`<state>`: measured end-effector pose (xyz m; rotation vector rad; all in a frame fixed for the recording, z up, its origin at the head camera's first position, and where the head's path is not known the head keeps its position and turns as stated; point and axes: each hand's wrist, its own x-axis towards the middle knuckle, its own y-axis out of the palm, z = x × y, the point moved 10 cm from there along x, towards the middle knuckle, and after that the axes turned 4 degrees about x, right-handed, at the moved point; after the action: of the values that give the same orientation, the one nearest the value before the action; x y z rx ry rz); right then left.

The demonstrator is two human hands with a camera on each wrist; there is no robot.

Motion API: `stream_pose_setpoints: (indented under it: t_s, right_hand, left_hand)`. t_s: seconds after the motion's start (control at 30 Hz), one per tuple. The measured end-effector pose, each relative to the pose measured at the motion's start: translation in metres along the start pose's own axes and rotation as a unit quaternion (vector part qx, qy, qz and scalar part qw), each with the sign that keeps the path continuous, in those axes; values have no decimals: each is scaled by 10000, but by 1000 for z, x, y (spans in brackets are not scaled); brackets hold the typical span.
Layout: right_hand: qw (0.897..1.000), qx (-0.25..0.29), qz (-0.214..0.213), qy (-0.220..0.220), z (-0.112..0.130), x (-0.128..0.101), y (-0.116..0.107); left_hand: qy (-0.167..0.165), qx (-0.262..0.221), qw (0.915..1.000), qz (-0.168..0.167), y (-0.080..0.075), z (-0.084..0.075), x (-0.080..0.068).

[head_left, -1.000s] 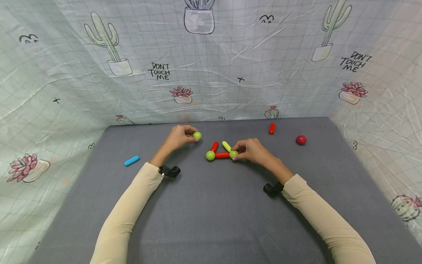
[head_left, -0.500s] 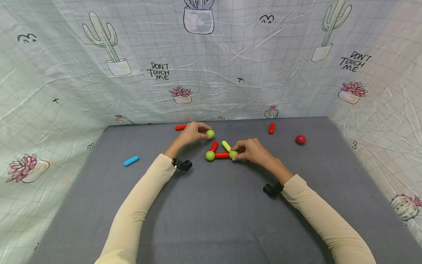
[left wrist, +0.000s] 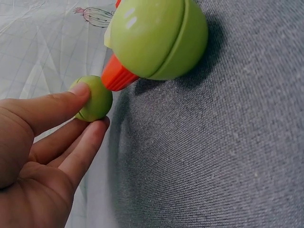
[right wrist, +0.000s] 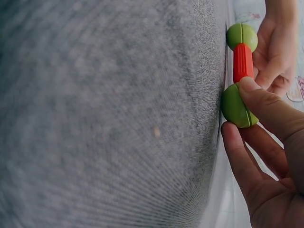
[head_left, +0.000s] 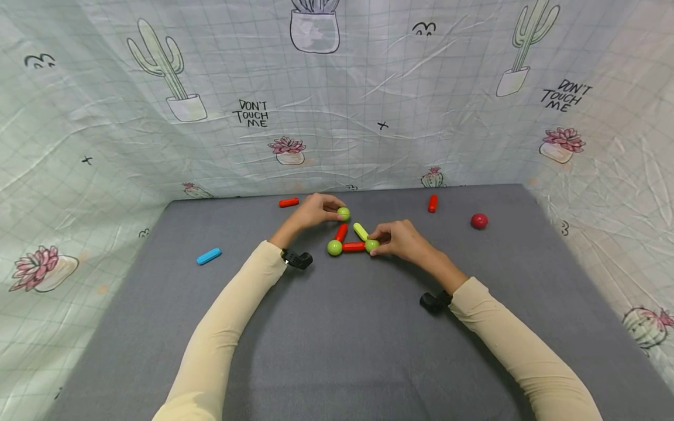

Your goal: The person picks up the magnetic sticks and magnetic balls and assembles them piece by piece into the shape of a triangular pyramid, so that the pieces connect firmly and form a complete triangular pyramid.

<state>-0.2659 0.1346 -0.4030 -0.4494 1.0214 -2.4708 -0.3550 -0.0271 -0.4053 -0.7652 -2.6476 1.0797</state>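
My left hand (head_left: 317, 210) pinches a green ball (left wrist: 97, 105) between thumb and fingers. That ball is right at the far end of a slanting red stick (head_left: 341, 233). The stick's near end meets a second green ball (head_left: 334, 248) on the table. From there another red stick (right wrist: 243, 62) runs across to a third green ball (right wrist: 235, 105), which my right hand (head_left: 404, 240) grips between thumb and fingertips. A yellow-green stick (head_left: 360, 231) slants away from this third ball. The sticks and balls form an open-topped shape.
On the grey table (head_left: 337, 339), a blue stick (head_left: 209, 256) lies at the left and a loose red stick (head_left: 288, 202) behind my left hand. Farther right are another red stick (head_left: 433, 203) and a red ball (head_left: 479, 221). A cactus-print cloth (head_left: 337, 105) hangs behind.
My left hand has moved right with its green ball, up to the slanting red stick's far end. The loose red stick behind it is now uncovered. My right hand stays in place.
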Motion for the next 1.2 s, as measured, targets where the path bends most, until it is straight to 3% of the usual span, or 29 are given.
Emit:
stream_pose_setpoints:
  t_s: [0.27, 0.67, 1.2]
  right_hand:
    - [10000, -23, -7, 68, 0, 0, -1]
    - [9997, 95, 36, 217, -1, 0, 2]
    - [9992, 70, 162, 360, 1, 3, 1]
  left_hand:
    - [131, 40, 9999, 56, 2, -4, 2]
    - [97, 143, 9997, 183, 9, 5, 2]
    - [114, -440, 9975, 544, 20, -2, 2]
